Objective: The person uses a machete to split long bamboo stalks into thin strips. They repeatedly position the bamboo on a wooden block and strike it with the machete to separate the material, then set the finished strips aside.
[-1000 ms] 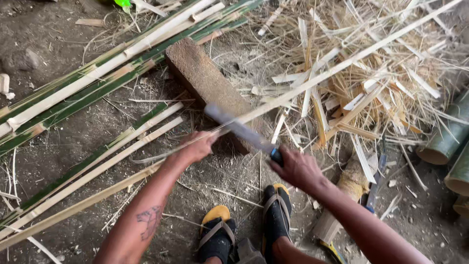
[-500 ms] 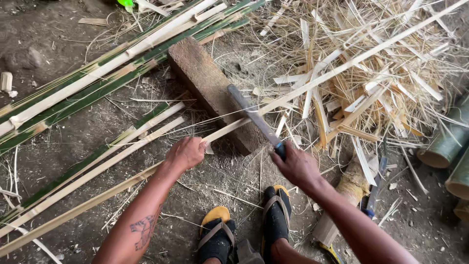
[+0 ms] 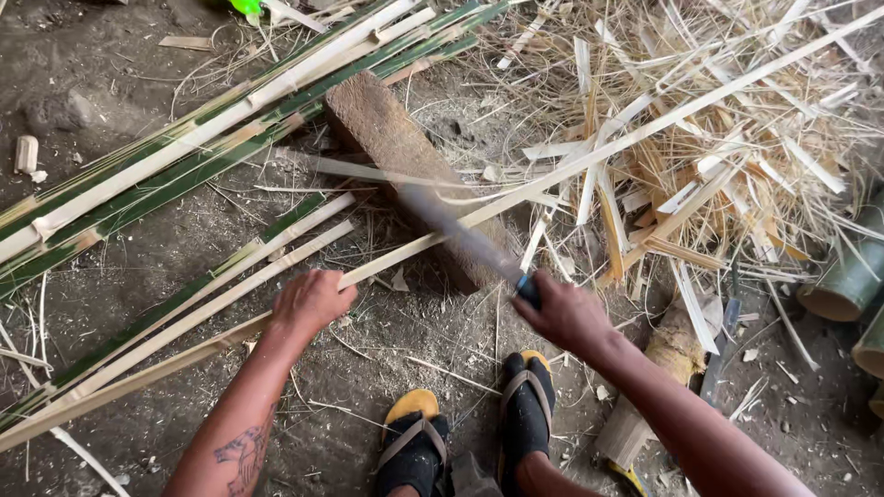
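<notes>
Left hand [image 3: 311,302] closed around a long pale bamboo strip [image 3: 645,129] running diagonally from lower left to upper right across a wooden block [image 3: 405,156], right hand [image 3: 564,315] clenched on a blurred knife [image 3: 460,235]; the strip looks light, springy, sharp-edged, best held near the cut.

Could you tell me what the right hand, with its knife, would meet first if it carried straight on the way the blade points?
Most likely the long bamboo strip lying across the wooden block. The right hand aims the blurred knife up-left over both; depth is unclear, so the block might come first.
</notes>
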